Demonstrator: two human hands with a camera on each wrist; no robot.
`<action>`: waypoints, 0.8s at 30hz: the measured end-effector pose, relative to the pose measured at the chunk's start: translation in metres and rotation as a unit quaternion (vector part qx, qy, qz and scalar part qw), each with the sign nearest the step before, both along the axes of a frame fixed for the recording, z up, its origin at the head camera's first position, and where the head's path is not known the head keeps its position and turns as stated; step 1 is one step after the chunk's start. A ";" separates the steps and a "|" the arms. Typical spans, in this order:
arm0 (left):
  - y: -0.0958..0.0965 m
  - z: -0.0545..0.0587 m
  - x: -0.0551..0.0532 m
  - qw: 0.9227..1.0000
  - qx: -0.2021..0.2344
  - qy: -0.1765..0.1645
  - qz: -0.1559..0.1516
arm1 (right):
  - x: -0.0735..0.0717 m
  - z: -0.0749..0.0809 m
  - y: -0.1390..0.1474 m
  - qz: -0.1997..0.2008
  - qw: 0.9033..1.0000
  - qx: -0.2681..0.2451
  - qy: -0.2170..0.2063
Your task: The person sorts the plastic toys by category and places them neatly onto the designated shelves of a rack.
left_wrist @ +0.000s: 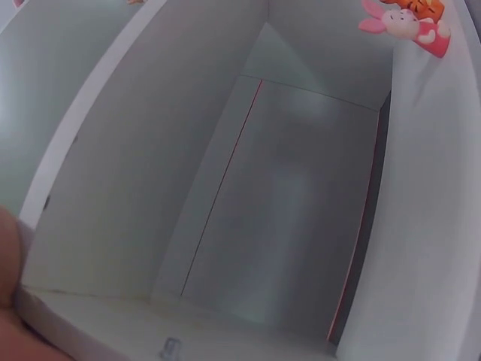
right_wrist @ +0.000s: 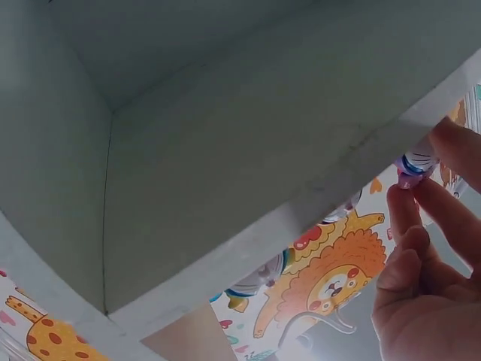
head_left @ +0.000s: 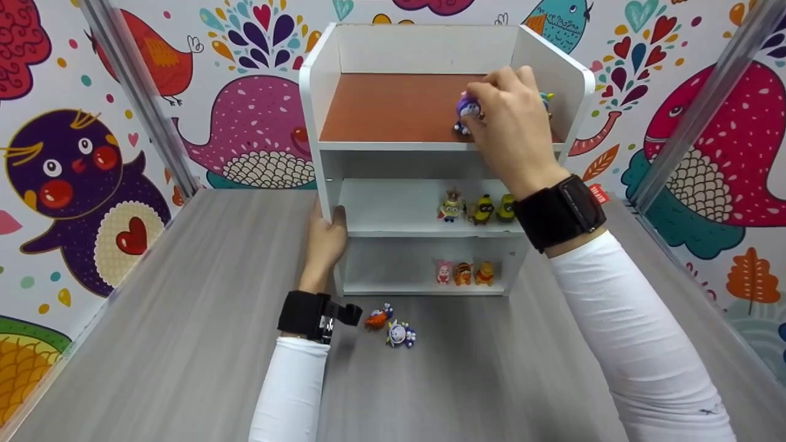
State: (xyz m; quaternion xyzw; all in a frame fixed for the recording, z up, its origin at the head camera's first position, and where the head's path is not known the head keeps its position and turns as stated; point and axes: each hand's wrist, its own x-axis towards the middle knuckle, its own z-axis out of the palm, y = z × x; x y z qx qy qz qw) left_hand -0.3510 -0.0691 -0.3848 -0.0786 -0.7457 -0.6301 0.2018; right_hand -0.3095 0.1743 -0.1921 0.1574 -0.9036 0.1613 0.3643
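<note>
My right hand (head_left: 513,126) pinches a small purple and white figurine (head_left: 469,109) by its upper part, over the brown top board (head_left: 387,110) of a white shelf unit (head_left: 393,146). In the right wrist view, fingertips press around this figurine (right_wrist: 418,161) at the board's front edge. Partly hidden behind that hand, another figurine (head_left: 546,98) stands farther right on the top board. My left hand (head_left: 327,242) grips the unit's left side panel, thumb at the front edge. In the left wrist view, only part of that hand (left_wrist: 22,338) shows beside the panel.
Several yellow figurines (head_left: 482,210) stand on the middle shelf's right half. On the bottom shelf are a pink piglet (head_left: 443,272), a tiger (head_left: 463,274) and a bear (head_left: 485,274). An orange figurine (head_left: 377,318) and a white-and-blue one (head_left: 400,334) lie on the grey table (head_left: 466,380).
</note>
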 end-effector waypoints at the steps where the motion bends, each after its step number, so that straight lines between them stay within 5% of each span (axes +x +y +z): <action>1: 0.000 0.000 0.000 1.000 0.000 0.000 0.001 | -0.001 0.000 0.000 -0.003 1.000 0.000 -0.001; 24: -0.002 0.000 -0.001 1.000 -0.001 -0.005 -0.001 | -0.007 -0.001 -0.001 -0.027 1.000 0.006 0.012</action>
